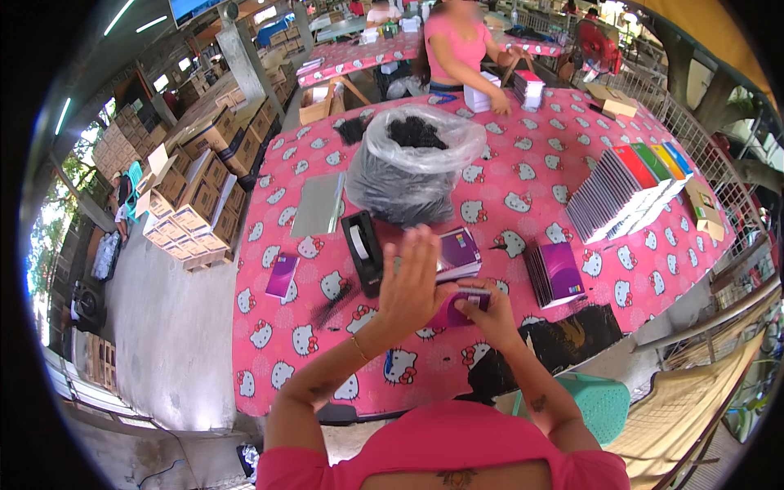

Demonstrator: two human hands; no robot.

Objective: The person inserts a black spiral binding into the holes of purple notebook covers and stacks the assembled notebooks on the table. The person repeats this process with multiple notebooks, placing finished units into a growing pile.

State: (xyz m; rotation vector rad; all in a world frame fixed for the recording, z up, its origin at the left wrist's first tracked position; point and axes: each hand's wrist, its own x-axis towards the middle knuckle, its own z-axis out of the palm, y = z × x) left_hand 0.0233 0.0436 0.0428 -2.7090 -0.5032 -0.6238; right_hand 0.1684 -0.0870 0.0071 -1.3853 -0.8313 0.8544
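My right hand [492,317] grips a small purple notebook [447,314] low over the near middle of the table, thumb on its cover. My left hand [411,282] is raised beside that notebook, fingers stretched out and palm flat, holding nothing I can see. Just beyond the hands lies a short stack of purple notebooks [461,251], partly covered by my left fingers. A black tape dispenser [362,253] stands left of my left hand. One more purple notebook [282,275] lies alone farther left. To the right of my hands is another purple notebook stack [559,273].
A clear plastic bag [408,175] of black material stands mid-table, beside clear plastic sleeves [318,204]. Long rows of notebooks [621,196] with coloured covers fill the right side. Across the table, a person in pink handles notebooks [529,88]. A green stool [600,406] sits at the near right.
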